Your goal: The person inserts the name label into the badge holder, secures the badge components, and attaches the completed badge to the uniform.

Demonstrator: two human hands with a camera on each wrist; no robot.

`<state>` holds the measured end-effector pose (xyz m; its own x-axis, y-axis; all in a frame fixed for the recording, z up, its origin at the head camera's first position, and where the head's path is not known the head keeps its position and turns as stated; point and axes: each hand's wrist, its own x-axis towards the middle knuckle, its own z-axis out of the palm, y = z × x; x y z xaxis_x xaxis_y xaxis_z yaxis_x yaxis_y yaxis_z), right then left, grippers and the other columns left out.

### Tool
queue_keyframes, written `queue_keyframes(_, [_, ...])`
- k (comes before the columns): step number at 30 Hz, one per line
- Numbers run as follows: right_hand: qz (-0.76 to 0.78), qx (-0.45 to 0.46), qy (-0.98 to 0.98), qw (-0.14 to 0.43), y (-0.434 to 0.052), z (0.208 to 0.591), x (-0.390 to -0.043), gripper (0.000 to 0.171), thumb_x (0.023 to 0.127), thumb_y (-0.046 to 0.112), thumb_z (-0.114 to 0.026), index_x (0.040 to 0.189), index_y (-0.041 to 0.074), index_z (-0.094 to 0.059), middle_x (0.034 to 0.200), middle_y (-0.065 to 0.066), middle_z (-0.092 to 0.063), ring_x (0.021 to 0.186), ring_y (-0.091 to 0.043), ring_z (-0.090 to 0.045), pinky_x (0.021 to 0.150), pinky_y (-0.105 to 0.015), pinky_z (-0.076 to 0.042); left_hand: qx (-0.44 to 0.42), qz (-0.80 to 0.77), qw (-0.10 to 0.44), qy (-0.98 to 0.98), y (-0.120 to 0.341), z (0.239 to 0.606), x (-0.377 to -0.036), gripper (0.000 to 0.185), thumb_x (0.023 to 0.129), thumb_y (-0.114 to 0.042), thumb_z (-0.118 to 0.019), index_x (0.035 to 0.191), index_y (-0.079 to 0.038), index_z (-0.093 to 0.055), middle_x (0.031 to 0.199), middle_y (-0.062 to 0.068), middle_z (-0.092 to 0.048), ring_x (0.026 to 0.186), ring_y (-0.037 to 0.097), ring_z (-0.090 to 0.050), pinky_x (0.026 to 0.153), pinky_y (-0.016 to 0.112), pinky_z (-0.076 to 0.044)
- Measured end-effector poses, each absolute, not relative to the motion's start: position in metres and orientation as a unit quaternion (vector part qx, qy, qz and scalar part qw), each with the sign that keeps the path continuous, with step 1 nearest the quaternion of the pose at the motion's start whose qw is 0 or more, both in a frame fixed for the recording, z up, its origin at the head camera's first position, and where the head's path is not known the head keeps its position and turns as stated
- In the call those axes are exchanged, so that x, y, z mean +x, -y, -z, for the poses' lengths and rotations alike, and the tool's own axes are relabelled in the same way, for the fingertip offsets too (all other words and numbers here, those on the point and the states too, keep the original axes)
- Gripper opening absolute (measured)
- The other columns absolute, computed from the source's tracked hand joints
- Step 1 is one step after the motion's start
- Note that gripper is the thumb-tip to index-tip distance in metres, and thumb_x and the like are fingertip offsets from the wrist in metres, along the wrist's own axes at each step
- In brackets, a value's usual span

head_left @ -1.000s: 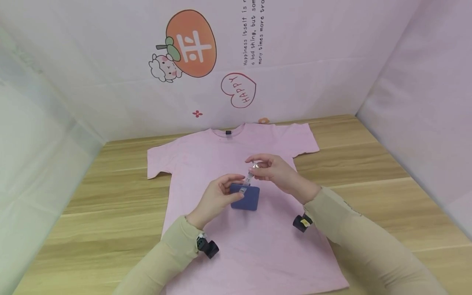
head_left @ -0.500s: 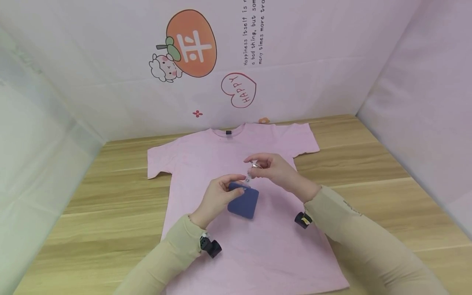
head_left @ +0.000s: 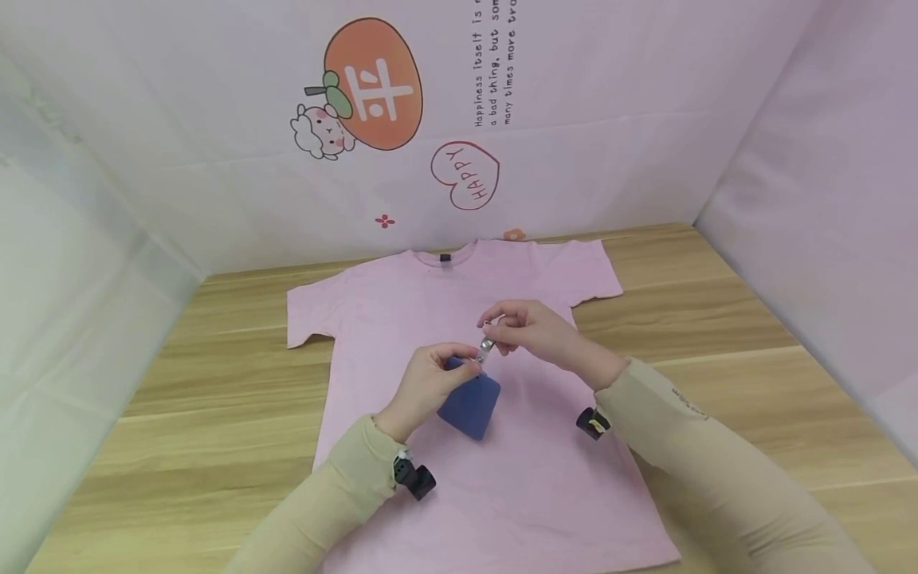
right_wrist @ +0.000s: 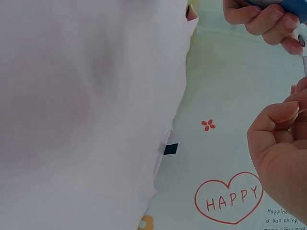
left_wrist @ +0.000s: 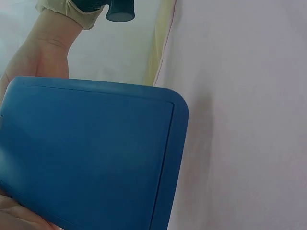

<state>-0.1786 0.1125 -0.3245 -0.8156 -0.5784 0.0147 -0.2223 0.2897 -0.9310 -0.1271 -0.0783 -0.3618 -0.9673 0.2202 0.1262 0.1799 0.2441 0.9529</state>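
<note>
- Wooden table [head_left: 717, 319] stands between pale walls with a "HAPPY" heart sticker [head_left: 464, 175]; a pink T-shirt [head_left: 402, 303] lies flat on it.
- Left hand [head_left: 425, 383] grips the blue badge holder [head_left: 469, 405] above the shirt.
- Right hand [head_left: 534, 331] pinches its metal clip [head_left: 486, 344].

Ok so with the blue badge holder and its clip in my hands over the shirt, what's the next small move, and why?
Probably lower the metal clip toward the pink T-shirt: the right hand pinches it, the left hand holds the blue badge holder above the fabric.
</note>
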Motion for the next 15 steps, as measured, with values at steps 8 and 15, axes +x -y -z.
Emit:
queue_keyframes(8, [0.514,-0.287,-0.795,0.149,-0.114,0.3186,-0.1776,0.016,0.091,0.007,-0.059,0.104,-0.001,-0.062,0.058,0.002,-0.046,0.054,-0.008,-0.037,0.048,-0.02,-0.025,0.126,-0.591,0.024,-0.796,0.0785,0.3631,-0.1277,0.015,0.082,-0.009,-0.069,0.092,0.003,-0.07,0.087,0.014,-0.071,0.075,0.005,-0.055,0.068,0.018,-0.045])
queue_keyframes(15, [0.483,-0.305,-0.81,0.133,-0.115,0.3163,-0.1765,0.016,0.09,0.009,-0.061,0.104,0.002,-0.065,0.058,0.002,-0.047,0.05,-0.008,-0.033,0.045,-0.02,-0.024,0.178,-0.579,0.067,-0.793,0.079,0.3644,-0.1326,0.019,0.086,-0.013,-0.067,0.097,0.003,-0.071,0.099,0.014,-0.072,0.099,0.014,-0.062,0.086,0.026,-0.048])
